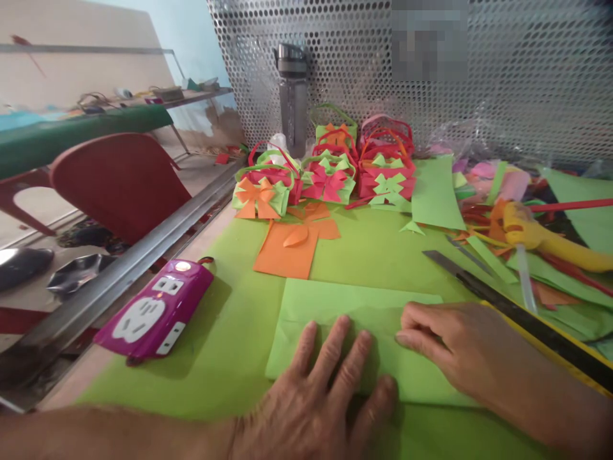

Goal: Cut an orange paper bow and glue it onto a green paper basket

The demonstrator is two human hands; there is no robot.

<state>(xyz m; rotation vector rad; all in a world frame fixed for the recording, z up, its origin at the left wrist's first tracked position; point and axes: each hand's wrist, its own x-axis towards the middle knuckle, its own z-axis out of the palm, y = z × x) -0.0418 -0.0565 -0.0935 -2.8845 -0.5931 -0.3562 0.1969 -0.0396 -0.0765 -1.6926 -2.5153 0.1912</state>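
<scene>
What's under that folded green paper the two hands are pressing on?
The folded green paper lies on a larger green sheet that covers the table. The left hand and right hand press flat on it. Anything between its layers is hidden.

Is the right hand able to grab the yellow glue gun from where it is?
Probably yes. The right hand rests flat on the green paper, holding nothing; the glue gun lies uncovered beyond the ruler.
</scene>
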